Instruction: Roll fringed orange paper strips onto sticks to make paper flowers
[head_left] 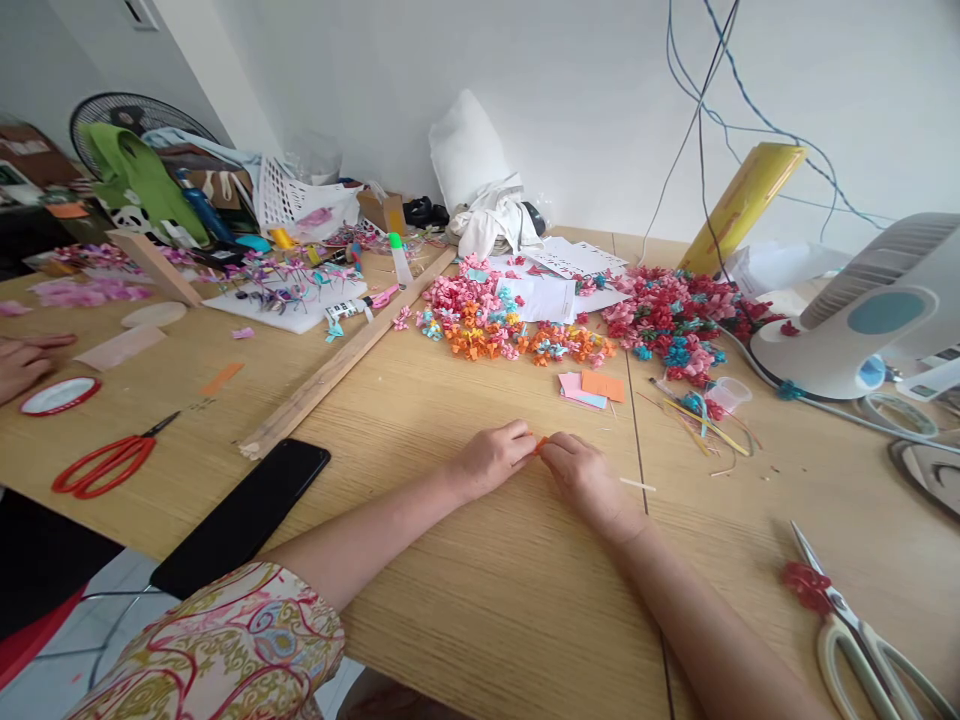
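Fingertips of my left hand (495, 458) and my right hand (583, 476) meet over the middle of the wooden table (442, 590). Between them they pinch a small orange paper piece (541, 444), mostly hidden by the fingers. Just beyond my right hand lie small cut papers: an orange one (604, 386) overlapping pink and light blue ones (583, 398). A thin white strip (637, 484) rests beside my right wrist. Farther back spreads a pile of small pink, orange and blue paper flowers (480, 320).
A wooden bar (352, 355) runs diagonally at left, near a black phone (244, 515) and red-handled scissors (109, 465). White-handled scissors (847, 620) lie at right, below a white fan (847, 330). Another person's hand (30, 365) rests at the far left.
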